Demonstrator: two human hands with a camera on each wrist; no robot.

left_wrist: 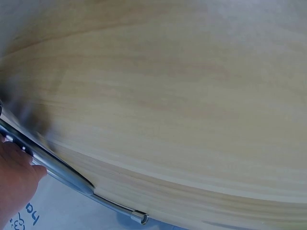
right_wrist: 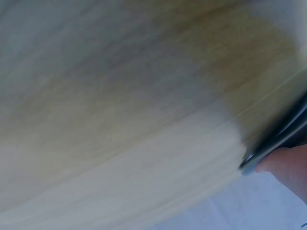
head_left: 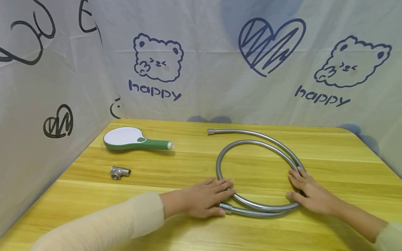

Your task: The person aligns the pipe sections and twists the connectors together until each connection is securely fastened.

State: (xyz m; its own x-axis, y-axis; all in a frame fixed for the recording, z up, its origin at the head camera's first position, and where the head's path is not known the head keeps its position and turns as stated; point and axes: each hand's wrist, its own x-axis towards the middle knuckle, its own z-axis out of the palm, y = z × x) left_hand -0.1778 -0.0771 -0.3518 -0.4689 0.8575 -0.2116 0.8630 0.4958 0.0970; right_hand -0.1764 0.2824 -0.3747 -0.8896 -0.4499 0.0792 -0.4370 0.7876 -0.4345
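A flexible metal shower hose (head_left: 262, 208) lies coiled in a loop on the table. My left hand (head_left: 205, 198) rests over the left side of the loop, fingers outstretched, its thumb beside one hose end fitting (head_left: 225, 208). On the loop's right side lies my right hand (head_left: 309, 191), fingers and thumb reaching inward across the hose. The other end fitting (head_left: 210, 131) points left near the back edge. Low in the left wrist view, the left hand (left_wrist: 19, 177) touches the hose (left_wrist: 62, 172). The right wrist view is blurred, with the right hand (right_wrist: 290, 170) against the hose (right_wrist: 278, 139).
A green and white handheld shower head (head_left: 124, 137) lies at the back left, handle to the right. In front of it sits a small metal tee-shaped pipe fitting (head_left: 116, 172). White cloth walls (head_left: 207, 87) with drawings border the wooden table (head_left: 176, 167) at back and sides.
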